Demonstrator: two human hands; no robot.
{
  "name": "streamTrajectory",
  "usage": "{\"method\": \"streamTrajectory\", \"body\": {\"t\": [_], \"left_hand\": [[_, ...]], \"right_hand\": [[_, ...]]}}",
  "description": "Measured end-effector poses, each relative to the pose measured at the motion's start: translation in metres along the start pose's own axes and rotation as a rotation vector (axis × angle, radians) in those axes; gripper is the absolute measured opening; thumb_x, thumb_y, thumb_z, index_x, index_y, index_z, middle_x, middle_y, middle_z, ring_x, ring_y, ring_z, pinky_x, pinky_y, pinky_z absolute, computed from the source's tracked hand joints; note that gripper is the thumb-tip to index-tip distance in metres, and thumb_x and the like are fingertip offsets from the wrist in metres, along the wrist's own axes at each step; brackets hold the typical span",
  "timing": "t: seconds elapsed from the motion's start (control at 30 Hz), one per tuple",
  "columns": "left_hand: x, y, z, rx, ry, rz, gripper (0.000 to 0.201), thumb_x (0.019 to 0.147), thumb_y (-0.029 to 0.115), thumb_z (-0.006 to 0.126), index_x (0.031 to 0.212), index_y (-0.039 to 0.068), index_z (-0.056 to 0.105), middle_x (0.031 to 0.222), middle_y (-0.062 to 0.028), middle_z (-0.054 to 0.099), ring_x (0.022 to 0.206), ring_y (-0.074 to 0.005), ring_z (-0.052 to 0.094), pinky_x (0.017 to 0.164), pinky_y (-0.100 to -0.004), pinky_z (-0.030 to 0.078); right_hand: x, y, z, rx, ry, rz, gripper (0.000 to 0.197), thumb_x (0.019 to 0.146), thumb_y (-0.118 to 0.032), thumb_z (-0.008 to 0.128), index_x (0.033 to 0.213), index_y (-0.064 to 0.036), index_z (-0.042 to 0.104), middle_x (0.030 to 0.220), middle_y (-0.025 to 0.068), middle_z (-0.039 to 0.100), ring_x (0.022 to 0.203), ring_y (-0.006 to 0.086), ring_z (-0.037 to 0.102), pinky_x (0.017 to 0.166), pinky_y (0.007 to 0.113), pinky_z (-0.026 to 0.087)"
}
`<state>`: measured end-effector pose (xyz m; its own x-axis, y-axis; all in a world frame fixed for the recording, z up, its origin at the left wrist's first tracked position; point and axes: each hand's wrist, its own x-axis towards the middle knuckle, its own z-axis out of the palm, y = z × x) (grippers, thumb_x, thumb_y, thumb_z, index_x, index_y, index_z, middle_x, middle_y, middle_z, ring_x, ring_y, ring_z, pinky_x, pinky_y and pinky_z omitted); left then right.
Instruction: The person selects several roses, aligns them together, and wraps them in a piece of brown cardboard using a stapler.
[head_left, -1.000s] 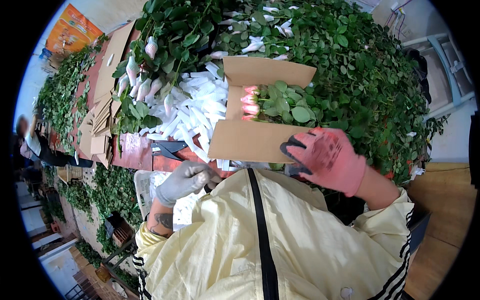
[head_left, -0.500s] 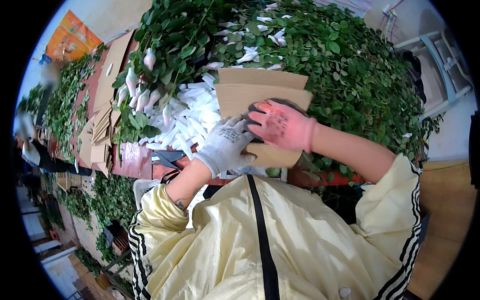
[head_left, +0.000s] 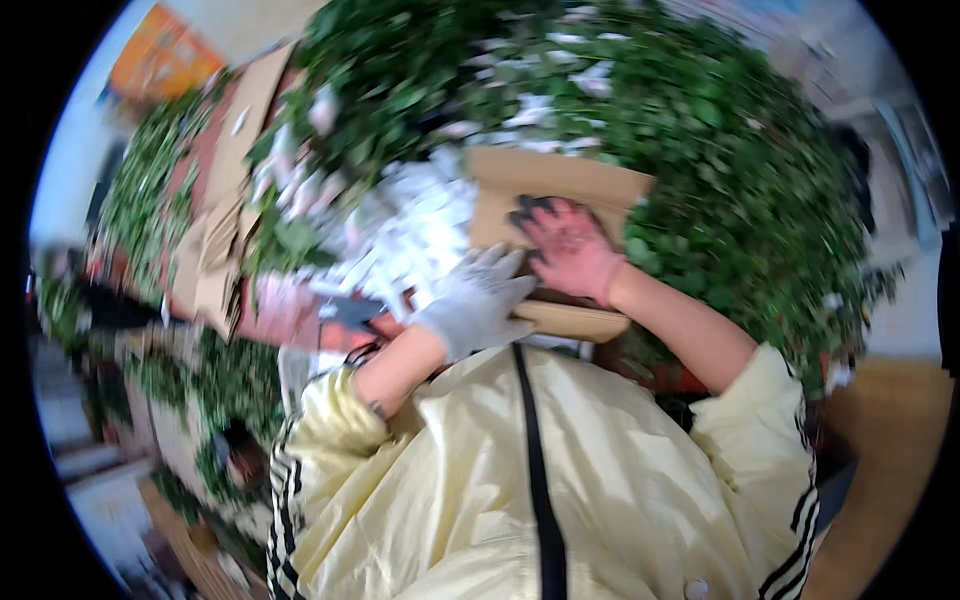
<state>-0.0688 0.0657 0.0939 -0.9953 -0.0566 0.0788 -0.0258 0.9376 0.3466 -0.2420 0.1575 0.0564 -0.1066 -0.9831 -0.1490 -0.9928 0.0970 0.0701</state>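
A brown corrugated cardboard sheet (head_left: 556, 176) lies before me, its far and near edges bent up, and a near flap (head_left: 572, 321) folds toward my jacket. My right hand (head_left: 572, 248), in a pink glove with dark fingertips, rests on the cardboard's middle with its fingers spread. My left hand (head_left: 478, 302), in a pale grey glove, lies at the cardboard's left near side, fingers stretched out. Neither hand grips anything that shows. The picture is smeared by motion, and what lies under the palms is hidden.
White foam-like strips (head_left: 410, 225) are heaped to the left. Leafy stems with wrapped white-pink flower heads (head_left: 285, 165) lie behind them, and dense foliage (head_left: 750, 200) fills the right. Cardboard pieces (head_left: 215, 255) are stacked at left, near a dark tool (head_left: 352, 312).
The cardboard has opened out flatter, baring its inner face. My right hand's fingers have spread upon it. The whole view has shifted slightly and blurred.
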Motion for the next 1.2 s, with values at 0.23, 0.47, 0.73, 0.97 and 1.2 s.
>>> {"method": "streamTrajectory", "body": {"t": [0.23,0.47,0.73,0.97,1.2], "left_hand": [[-0.004,0.0,-0.005,-0.072,-0.113,-0.084,0.057,0.076,0.048,0.058,0.116,0.007,0.057,0.131,-0.0202,0.044,0.125,-0.037,0.037,0.104,-0.0443,0.027],[-0.065,-0.061,-0.054,-0.696,0.142,-0.121,0.031,0.082,0.024,0.062,0.102,0.0,0.062,0.091,-0.0135,0.065,0.08,-0.0236,0.063,0.074,-0.0339,0.049],[-0.25,-0.193,-0.076,0.275,0.509,-0.838,0.027,0.071,0.003,0.056,0.096,0.007,0.065,0.083,-0.012,0.064,0.08,-0.0296,0.061,0.072,-0.0384,0.049],[-0.18,-0.113,-0.002,0.214,-0.034,-0.228,0.058,0.065,0.008,0.059,0.122,0.015,0.053,0.116,-0.0118,0.053,0.101,-0.0324,0.053,0.085,-0.0432,0.042],[-0.153,-0.14,0.011,0.26,-0.176,-0.295,0.067,0.054,0.026,0.076,0.115,0.012,0.051,0.111,-0.012,0.05,0.102,-0.0329,0.049,0.089,-0.0448,0.038]], "right_hand": [[0.001,0.0,-0.01,0.092,-0.055,0.01,0.06,0.084,-0.043,0.045,0.134,-0.0115,0.037,0.142,0.0117,0.031,0.133,0.0328,0.022,0.108,0.048,0.018],[0.006,-0.002,-0.015,0.404,-0.041,-0.044,0.06,0.083,-0.04,0.046,0.134,-0.0085,0.036,0.143,0.013,0.029,0.131,0.0346,0.024,0.107,0.047,0.02],[0.001,-0.006,-0.022,0.105,-0.064,-0.056,0.063,0.083,-0.039,0.046,0.136,-0.009,0.034,0.145,0.0132,0.025,0.13,0.0373,0.024,0.107,0.049,0.018],[0.004,-0.002,-0.027,-0.077,-0.157,-0.076,0.064,0.084,-0.046,0.046,0.133,-0.0054,0.038,0.142,0.0155,0.031,0.128,0.0371,0.03,0.104,0.046,0.025],[0.004,-0.013,-0.014,0.102,0.016,-0.014,0.076,0.082,-0.057,0.042,0.136,-0.0051,0.032,0.141,0.0194,0.028,0.128,0.0392,0.028,0.103,0.051,0.024]]}}
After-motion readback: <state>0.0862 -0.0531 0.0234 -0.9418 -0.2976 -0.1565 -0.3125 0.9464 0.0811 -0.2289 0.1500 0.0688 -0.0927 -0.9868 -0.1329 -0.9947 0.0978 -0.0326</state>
